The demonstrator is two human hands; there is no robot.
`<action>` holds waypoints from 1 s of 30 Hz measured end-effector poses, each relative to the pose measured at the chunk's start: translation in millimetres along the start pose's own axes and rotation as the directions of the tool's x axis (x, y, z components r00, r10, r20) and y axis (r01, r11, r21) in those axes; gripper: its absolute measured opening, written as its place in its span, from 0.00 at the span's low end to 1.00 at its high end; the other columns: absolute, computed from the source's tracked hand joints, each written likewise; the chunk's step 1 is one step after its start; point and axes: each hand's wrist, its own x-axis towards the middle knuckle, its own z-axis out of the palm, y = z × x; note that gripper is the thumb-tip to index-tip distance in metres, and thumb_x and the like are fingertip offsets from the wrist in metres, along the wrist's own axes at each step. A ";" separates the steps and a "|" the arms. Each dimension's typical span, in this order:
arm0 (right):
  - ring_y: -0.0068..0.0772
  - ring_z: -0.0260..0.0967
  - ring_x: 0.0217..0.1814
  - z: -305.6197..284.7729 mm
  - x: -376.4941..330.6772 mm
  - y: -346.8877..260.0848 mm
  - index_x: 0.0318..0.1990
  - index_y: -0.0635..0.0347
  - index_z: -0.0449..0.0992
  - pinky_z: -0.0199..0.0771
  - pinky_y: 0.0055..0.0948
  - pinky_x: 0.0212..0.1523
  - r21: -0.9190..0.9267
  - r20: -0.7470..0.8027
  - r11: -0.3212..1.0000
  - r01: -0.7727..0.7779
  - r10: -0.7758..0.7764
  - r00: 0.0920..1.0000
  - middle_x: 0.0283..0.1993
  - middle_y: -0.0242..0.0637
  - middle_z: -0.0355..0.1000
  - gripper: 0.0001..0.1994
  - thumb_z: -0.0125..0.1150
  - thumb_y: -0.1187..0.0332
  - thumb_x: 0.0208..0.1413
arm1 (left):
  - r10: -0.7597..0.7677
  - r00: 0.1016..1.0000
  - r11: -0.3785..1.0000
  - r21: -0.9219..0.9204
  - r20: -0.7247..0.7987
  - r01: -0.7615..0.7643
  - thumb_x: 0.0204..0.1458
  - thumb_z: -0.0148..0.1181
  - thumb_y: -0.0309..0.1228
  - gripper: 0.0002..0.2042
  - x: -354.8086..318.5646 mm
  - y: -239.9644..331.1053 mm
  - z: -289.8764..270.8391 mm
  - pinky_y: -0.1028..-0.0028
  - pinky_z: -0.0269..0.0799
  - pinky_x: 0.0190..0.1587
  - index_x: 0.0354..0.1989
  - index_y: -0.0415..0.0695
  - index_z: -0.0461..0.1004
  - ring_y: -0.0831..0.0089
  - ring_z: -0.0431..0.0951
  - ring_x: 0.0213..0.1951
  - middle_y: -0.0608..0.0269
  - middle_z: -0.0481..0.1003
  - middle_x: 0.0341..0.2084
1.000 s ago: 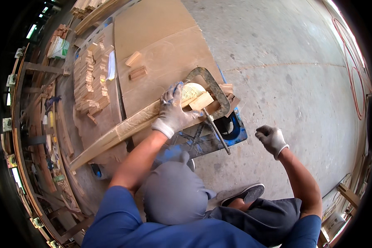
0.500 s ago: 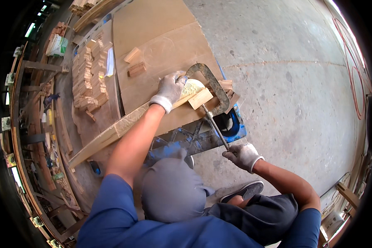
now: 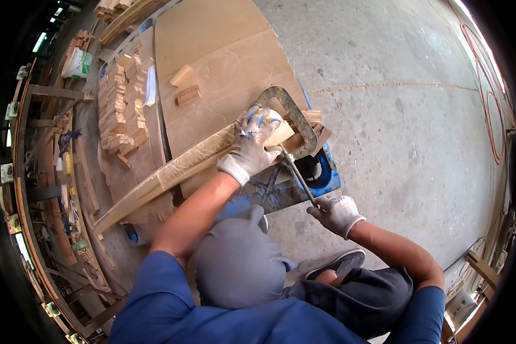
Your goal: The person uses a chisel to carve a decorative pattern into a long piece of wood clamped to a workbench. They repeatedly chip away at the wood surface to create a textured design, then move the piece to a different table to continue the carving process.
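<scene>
A long carved wooden piece [image 3: 192,157] with a swirling pattern lies diagonally over the cardboard-topped stand. At its right end is a large metal C-clamp [image 3: 307,123], its screw pointing toward me. A pale wooden block [image 3: 281,133] sits between the screw tip and the carved piece. My gloved left hand [image 3: 249,143] spans the carved piece beside the block, fingers over the top and thumb close to the screw. Lower right, my gloved right hand [image 3: 336,215] is closed round the near end of the clamp's screw rod [image 3: 301,182].
Cardboard [image 3: 218,51] covers the work surface, with two small wood blocks [image 3: 187,95] on it. Stacked wood pieces [image 3: 120,109] stand at the left, near a white bucket [image 3: 77,63]. A blue-stained metal support [image 3: 252,198] is under the near edge. Concrete floor [image 3: 395,114] extends to the right.
My left hand has moved toward me and right, from the far edge of the carved piece to across it by the block. My right hand stays on the rod; the clamp has barely shifted.
</scene>
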 end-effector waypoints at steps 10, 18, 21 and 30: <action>0.52 0.79 0.38 -0.3 1.5 2.0 0.38 0.55 0.82 0.78 0.48 0.40 -0.038 0.104 0.996 -0.075 0.079 0.991 0.31 0.48 0.79 0.24 0.60 0.41 0.61 | -0.074 0.997 0.993 -0.085 0.034 0.076 0.39 0.80 0.40 0.41 -5.1 6.8 -14.9 0.49 0.54 0.72 0.65 0.48 0.68 0.44 0.56 0.71 0.46 0.59 0.69; 0.54 0.79 0.35 -2.1 3.7 -4.7 0.36 0.56 0.82 0.78 0.49 0.38 -0.079 0.127 0.993 -0.082 0.092 0.988 0.29 0.47 0.79 0.22 0.59 0.45 0.61 | -0.125 0.992 0.991 0.042 0.023 0.124 0.41 0.78 0.43 0.43 -24.8 -5.2 -5.2 0.43 0.47 0.74 0.68 0.47 0.65 0.42 0.54 0.72 0.45 0.56 0.71; 0.53 0.79 0.35 -1.9 4.5 -4.8 0.35 0.56 0.82 0.78 0.49 0.38 -0.069 0.126 0.994 -0.083 0.092 0.988 0.29 0.48 0.79 0.21 0.59 0.46 0.62 | -0.120 0.992 0.992 0.045 0.025 0.119 0.41 0.78 0.43 0.43 -22.0 -4.2 -3.1 0.44 0.48 0.74 0.68 0.47 0.66 0.42 0.54 0.72 0.45 0.57 0.71; 0.51 0.80 0.38 -7.2 2.7 -7.8 0.36 0.58 0.83 0.78 0.48 0.41 -0.041 0.153 0.993 -0.111 0.116 0.981 0.32 0.48 0.80 0.22 0.58 0.46 0.62 | -0.106 0.994 0.994 0.027 -0.001 0.106 0.40 0.79 0.42 0.43 -22.0 -3.1 -3.4 0.45 0.49 0.74 0.67 0.46 0.66 0.41 0.55 0.71 0.43 0.58 0.70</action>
